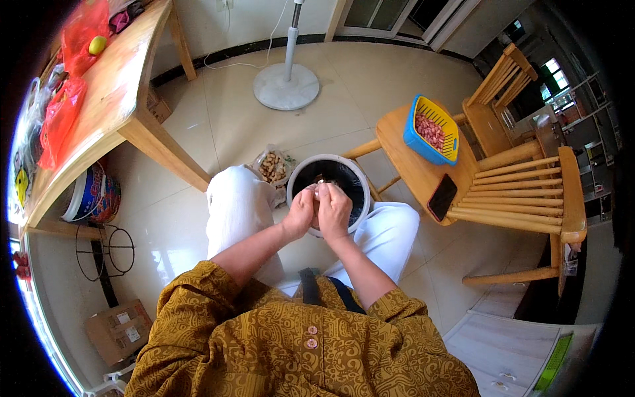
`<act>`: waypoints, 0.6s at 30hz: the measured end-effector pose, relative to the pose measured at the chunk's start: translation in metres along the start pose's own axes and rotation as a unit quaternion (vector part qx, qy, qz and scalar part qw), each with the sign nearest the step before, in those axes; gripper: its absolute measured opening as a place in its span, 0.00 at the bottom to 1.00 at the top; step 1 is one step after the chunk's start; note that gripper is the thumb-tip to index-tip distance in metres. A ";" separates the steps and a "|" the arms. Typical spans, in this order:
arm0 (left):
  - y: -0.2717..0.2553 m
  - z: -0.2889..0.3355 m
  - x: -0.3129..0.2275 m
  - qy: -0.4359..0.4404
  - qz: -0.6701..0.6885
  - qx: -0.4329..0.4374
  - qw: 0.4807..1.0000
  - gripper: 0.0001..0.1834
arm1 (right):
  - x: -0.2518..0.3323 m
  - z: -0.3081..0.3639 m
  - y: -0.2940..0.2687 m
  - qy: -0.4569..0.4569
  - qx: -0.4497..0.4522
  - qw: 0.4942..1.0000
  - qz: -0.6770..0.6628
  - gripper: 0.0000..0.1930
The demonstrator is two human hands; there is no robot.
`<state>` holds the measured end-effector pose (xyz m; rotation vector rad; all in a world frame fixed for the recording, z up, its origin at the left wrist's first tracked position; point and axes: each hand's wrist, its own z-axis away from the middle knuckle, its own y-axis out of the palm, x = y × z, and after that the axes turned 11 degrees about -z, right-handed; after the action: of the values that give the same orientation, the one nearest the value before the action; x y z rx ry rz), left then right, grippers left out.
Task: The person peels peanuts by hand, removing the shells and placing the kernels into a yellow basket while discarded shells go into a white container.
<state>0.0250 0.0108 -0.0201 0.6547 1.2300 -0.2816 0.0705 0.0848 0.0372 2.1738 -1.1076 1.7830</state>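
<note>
Beside the black, white-rimmed pot [331,178], a blue-and-yellow basket [423,142] holds reddish kernels [430,131]; nearer, a mustard shirt [264,344] bears swirling patterns.

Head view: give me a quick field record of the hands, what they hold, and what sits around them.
left hand: raised over the pot, fingertips pinching a small pale item together with the right
right hand: touching the left, fingers on the same item
held item: too small to identify
pot: round, dark inside, pale rim, between the knees
bag: clear, pale brown pieces, on the floor left of the pot
basket: blue and yellow, reddish pieces inside, on the wooden chair
phone: dark, on the chair's seat
</note>
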 end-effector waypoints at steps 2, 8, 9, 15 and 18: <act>0.004 0.006 -0.017 0.002 -0.009 -0.004 1.000 0.20 | 0.002 -0.005 0.000 -0.028 0.007 1.000 -0.004 0.13; -0.005 0.007 -0.050 -0.039 0.019 0.087 0.995 0.18 | 0.007 -0.011 -0.006 -0.063 0.023 0.997 -0.044 0.11; -0.006 0.006 -0.047 -0.044 0.017 0.098 0.994 0.18 | 0.005 -0.010 -0.008 -0.047 0.025 0.997 -0.053 0.11; -0.005 0.007 -0.057 -0.084 -0.005 0.106 0.991 0.14 | -0.010 -0.004 -0.020 0.079 0.037 0.977 -0.195 0.12; -0.004 0.003 -0.050 -0.091 0.014 0.091 0.992 0.11 | -0.013 -0.007 -0.025 0.084 0.032 0.978 -0.188 0.12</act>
<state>0.0085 -0.0013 0.0255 0.7854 1.0271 -0.4258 0.0794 0.1123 0.0366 2.0481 -0.5629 1.8019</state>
